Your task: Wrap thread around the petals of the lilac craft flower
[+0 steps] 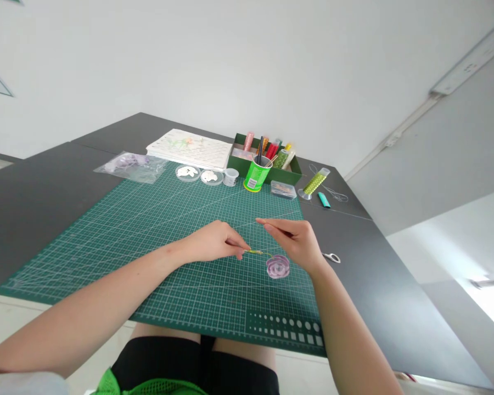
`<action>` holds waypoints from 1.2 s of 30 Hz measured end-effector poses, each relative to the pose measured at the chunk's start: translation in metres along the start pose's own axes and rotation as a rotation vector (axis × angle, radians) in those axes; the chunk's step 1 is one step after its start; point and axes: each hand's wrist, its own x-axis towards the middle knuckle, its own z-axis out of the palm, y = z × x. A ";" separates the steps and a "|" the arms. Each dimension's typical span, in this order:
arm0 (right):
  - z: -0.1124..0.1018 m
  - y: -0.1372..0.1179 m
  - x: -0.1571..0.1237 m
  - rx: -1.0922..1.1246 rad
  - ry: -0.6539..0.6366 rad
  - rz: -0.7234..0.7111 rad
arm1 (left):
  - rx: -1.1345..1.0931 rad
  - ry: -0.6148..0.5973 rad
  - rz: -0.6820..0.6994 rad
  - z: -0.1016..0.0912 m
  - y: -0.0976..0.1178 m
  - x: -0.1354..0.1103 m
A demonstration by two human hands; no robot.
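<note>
My left hand (214,241) hovers just above the green cutting mat (148,241), fingers pinched on a thin yellow-green beaded strand (256,252). That strand runs right to a small purple beaded flower (278,266) lying on the mat. Beside the flower is my right hand (294,241), its thumb and forefinger pinched together on a fine thread that I can barely make out.
At the mat's far edge stand a green cup of tools (256,174), a green box of bead tubes (267,156), small dishes (188,173), a white pad (189,148) and a plastic bag (129,164). Scissors (332,257), a bead tube (315,184) and a teal lighter (324,200) lie right.
</note>
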 end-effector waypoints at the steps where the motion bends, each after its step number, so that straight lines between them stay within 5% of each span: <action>1: 0.000 0.003 0.001 0.008 0.002 0.015 | -0.001 0.004 0.006 0.000 0.000 0.000; 26: 0.014 0.033 0.006 -0.008 -0.047 0.066 | -0.149 0.002 -0.079 0.002 0.001 -0.001; 36: 0.020 0.046 0.009 0.027 -0.182 0.092 | -0.187 0.191 -0.066 0.000 0.001 -0.003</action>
